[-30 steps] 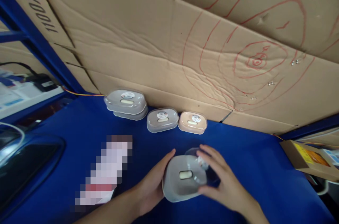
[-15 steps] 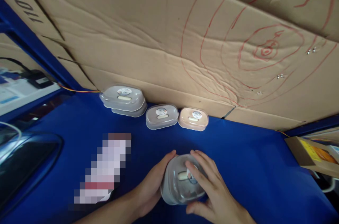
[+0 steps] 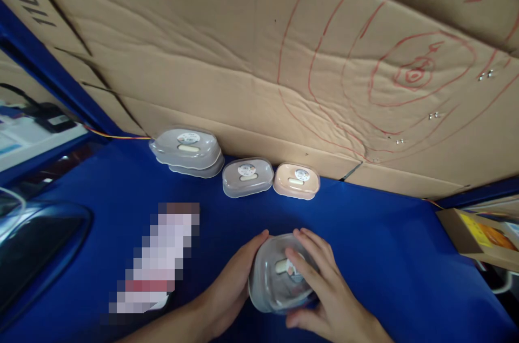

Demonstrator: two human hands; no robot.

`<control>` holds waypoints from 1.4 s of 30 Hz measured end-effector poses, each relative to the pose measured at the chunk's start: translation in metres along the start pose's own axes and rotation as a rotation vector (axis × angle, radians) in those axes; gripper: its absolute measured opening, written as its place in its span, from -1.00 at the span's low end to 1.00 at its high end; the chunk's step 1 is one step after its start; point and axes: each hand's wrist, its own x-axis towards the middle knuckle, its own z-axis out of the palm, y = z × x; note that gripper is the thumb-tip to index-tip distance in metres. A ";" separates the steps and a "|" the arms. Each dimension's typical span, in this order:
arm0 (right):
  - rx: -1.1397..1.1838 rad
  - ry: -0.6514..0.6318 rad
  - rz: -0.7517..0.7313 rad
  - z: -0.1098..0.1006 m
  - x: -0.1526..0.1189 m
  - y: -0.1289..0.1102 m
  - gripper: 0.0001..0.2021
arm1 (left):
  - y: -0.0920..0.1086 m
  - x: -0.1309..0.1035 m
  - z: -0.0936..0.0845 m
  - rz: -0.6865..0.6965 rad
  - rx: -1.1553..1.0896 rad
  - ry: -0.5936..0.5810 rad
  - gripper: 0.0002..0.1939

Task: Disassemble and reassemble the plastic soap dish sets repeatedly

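Near the front of the blue table I hold a grey plastic soap box (image 3: pixel 267 278), oval, with a clear lid, a pale knob and a white round sticker. It is tilted. My left hand (image 3: pixel 233 278) is wrapped round its left side, the thumb along the far edge. My right hand (image 3: pixel 324 283) grips the right side, one finger lying over the lid by the sticker. Its underside and part of the sticker are hidden. Beyond my hands stand a grey lidded box (image 3: pixel 259 183), a peach lidded box (image 3: pixel 310 186) and a stack of grey lidded boxes (image 3: pixel 206 156).
A cardboard wall (image 3: pixel 194 83) with red drawn rings rises behind the boxes. On the left lie a pixelated long item (image 3: pixel 162 256) and a dark device (image 3: pixel 36 256) with cables. A cardboard box (image 3: pixel 466 235) stands at the right edge of the blue table (image 3: pixel 385 256).
The view has shifted slightly. My hands keep the same hold on the soap box, which has turned very slightly; the other boxes stand as before.
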 end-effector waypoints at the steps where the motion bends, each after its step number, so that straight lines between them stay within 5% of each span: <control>1: 0.013 0.005 0.010 0.001 -0.001 0.001 -0.05 | 0.000 0.000 -0.001 -0.009 -0.013 -0.007 -0.55; 12: -0.039 -0.023 -0.039 0.001 0.002 -0.002 -0.09 | -0.006 0.003 -0.003 0.129 0.073 0.035 -0.56; 21: -0.075 0.053 -0.063 0.005 0.004 -0.004 -0.04 | -0.002 0.004 -0.003 0.103 0.028 -0.041 -0.56; 26: -0.083 0.128 -0.134 0.005 0.002 -0.005 -0.32 | -0.003 0.009 -0.007 -0.020 -0.074 -0.138 -0.50; 31: -0.102 0.172 -0.081 -0.010 0.001 0.020 -0.27 | 0.003 0.011 -0.007 -0.002 -0.019 -0.255 -0.43; 35: -0.257 0.308 0.153 -0.027 -0.005 0.066 -0.30 | 0.015 0.000 -0.006 0.309 0.396 -0.152 -0.40; 42: -0.435 0.343 0.373 -0.021 -0.016 0.121 -0.39 | 0.038 0.012 -0.033 1.223 1.617 0.372 -0.44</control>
